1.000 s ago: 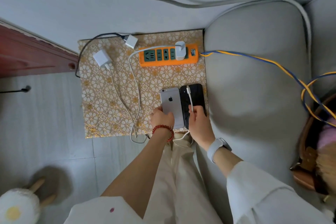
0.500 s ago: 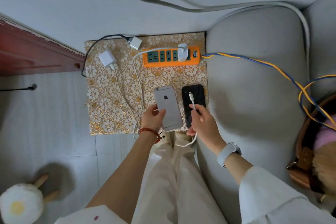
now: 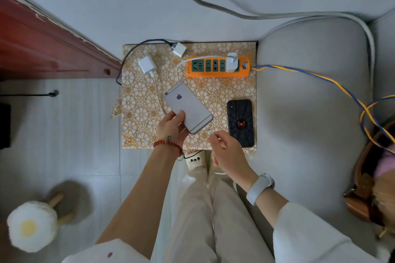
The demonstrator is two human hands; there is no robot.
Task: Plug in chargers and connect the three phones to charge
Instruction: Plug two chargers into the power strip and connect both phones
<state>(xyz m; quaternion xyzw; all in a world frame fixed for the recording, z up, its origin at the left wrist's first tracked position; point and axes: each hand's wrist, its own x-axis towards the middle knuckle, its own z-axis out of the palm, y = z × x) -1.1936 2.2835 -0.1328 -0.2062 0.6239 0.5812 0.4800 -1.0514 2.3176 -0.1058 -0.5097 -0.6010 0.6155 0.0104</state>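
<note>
My left hand [image 3: 172,127] grips a silver phone [image 3: 188,107], lifted and tilted back-up over the gold floral mat [image 3: 136,113]. A white cable plug [image 3: 210,132] is pinched in my right hand [image 3: 226,148], its tip just short of the phone's lower end. That cable runs from a white charger [image 3: 232,62] plugged into the orange power strip [image 3: 218,66]. To the right, a black phone with a red spider case [image 3: 240,123] lies flat on the mat. Two loose white chargers [image 3: 147,64] [image 3: 179,49] lie at the mat's far left. A third phone is not visible.
A grey sofa cushion [image 3: 310,113] borders the mat on the right, crossed by blue-yellow wires [image 3: 320,77]. A red wooden door [image 3: 42,49] stands at left. A fluffy egg-shaped slipper [image 3: 32,226] lies on the floor at lower left. A brown bag [image 3: 367,188] sits at far right.
My left hand lifted the silver phone off the mat and turned it diagonal. My right hand brought the cable plug off the black phone toward the silver phone's lower end.
</note>
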